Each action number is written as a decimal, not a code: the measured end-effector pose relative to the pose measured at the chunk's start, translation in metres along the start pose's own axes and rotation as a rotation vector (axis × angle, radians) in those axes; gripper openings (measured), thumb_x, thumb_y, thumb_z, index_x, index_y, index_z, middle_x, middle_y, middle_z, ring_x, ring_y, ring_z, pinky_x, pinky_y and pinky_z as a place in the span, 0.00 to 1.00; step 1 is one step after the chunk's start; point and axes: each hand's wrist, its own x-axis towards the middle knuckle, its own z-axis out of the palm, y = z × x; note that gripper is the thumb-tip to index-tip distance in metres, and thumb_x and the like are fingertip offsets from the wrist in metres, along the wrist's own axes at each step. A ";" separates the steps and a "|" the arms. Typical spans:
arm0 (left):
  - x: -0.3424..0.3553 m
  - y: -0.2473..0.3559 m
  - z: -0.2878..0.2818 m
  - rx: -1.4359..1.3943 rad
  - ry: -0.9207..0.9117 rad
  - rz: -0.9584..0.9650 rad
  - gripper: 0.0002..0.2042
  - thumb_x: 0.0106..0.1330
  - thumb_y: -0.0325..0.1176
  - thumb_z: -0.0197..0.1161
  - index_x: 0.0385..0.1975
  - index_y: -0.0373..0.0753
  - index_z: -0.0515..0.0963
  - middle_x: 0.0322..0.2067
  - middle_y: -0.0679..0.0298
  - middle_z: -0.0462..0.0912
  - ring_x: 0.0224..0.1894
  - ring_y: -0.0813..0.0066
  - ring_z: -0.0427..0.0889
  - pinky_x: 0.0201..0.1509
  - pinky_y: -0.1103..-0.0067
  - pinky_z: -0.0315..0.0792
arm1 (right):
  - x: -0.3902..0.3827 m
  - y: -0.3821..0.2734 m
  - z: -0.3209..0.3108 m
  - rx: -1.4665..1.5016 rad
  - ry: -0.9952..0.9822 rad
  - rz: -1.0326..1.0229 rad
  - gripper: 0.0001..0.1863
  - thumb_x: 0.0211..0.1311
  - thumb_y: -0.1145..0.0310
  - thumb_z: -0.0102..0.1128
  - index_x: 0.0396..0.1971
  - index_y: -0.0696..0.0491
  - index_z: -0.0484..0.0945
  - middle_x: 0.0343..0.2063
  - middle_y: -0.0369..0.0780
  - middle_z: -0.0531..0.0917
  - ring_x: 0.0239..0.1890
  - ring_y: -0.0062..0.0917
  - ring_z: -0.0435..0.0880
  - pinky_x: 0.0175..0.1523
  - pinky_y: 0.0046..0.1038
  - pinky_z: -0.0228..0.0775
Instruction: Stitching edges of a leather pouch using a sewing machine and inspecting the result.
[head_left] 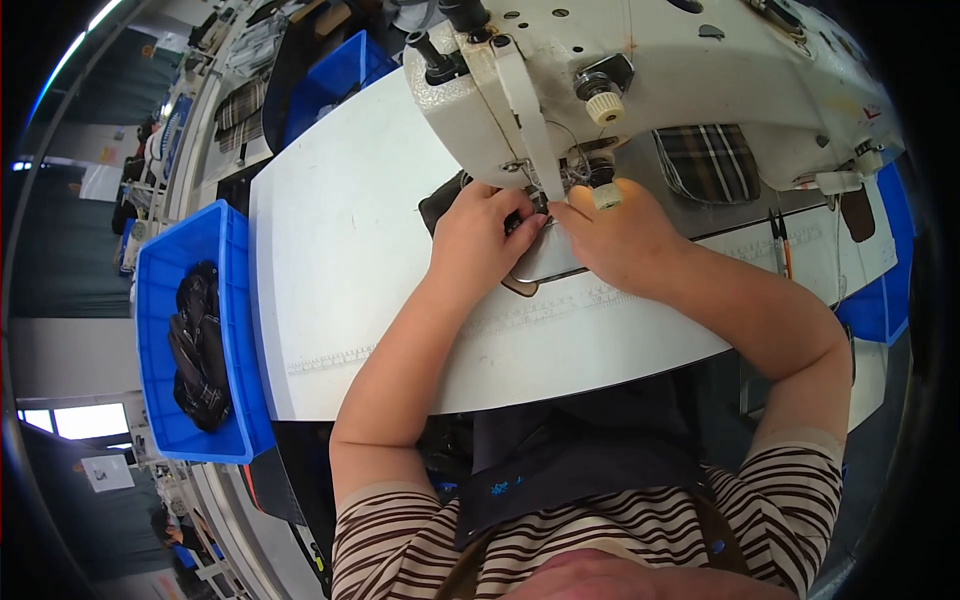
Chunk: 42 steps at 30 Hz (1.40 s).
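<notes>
A white sewing machine (660, 90) stands on the pale table, and both my hands meet at its presser foot and needle area. My left hand (472, 238) is closed, thumb and fingers pinched on a dark piece of fabric (437, 205) that sticks out to its left. Close beside it, my right hand (622, 238) is closed with curled fingers by the needle, below a cream tension knob (605, 108). Whatever lies between the right fingers is hidden. A metal plate (552, 255) shows between the two hands.
Plaid fabric (708, 163) lies under the machine's arm. Thread snips (780, 243) and a small brown piece (857, 213) are to the right. A blue bin (250, 330) with dark fabric stands at left; another blue bin (340, 75) is behind. A printed ruler (340, 358) crosses the table.
</notes>
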 end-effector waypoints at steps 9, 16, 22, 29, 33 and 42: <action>-0.003 -0.003 0.004 -0.255 0.010 -0.018 0.14 0.67 0.40 0.69 0.50 0.47 0.88 0.36 0.59 0.82 0.48 0.62 0.79 0.51 0.71 0.75 | 0.002 0.000 0.001 0.019 0.050 0.041 0.09 0.51 0.71 0.67 0.33 0.53 0.81 0.22 0.39 0.81 0.29 0.38 0.82 0.36 0.39 0.73; 0.000 0.004 0.009 -0.179 0.083 -0.085 0.09 0.67 0.35 0.68 0.45 0.45 0.87 0.39 0.61 0.83 0.45 0.58 0.82 0.48 0.69 0.77 | -0.001 0.003 -0.005 0.015 0.020 -0.025 0.17 0.51 0.70 0.69 0.44 0.49 0.85 0.30 0.32 0.77 0.32 0.26 0.82 0.37 0.31 0.74; -0.002 0.000 0.019 -0.018 0.238 0.234 0.12 0.57 0.24 0.68 0.40 0.45 0.85 0.40 0.68 0.83 0.44 0.65 0.83 0.41 0.71 0.79 | -0.002 0.005 -0.002 0.063 0.076 -0.061 0.17 0.49 0.72 0.69 0.42 0.51 0.85 0.29 0.32 0.77 0.30 0.27 0.81 0.35 0.33 0.75; -0.005 0.002 0.015 0.175 0.292 0.346 0.15 0.49 0.24 0.70 0.38 0.49 0.85 0.40 0.73 0.84 0.43 0.71 0.84 0.38 0.76 0.80 | -0.005 0.002 0.003 0.100 0.076 -0.018 0.07 0.51 0.72 0.66 0.32 0.53 0.84 0.28 0.35 0.83 0.33 0.30 0.84 0.38 0.34 0.73; -0.004 0.009 0.015 0.187 0.238 0.307 0.10 0.56 0.28 0.71 0.37 0.49 0.86 0.40 0.74 0.87 0.39 0.67 0.84 0.40 0.74 0.80 | -0.007 0.004 0.003 0.066 0.093 -0.038 0.04 0.49 0.71 0.65 0.26 0.51 0.81 0.26 0.36 0.81 0.31 0.31 0.83 0.37 0.34 0.73; 0.000 0.017 0.020 0.327 0.267 0.247 0.05 0.57 0.32 0.73 0.32 0.44 0.84 0.36 0.71 0.86 0.36 0.67 0.85 0.38 0.74 0.79 | -0.005 0.003 0.008 0.068 0.085 -0.047 0.02 0.50 0.71 0.63 0.24 0.50 0.79 0.25 0.36 0.80 0.30 0.30 0.82 0.36 0.35 0.72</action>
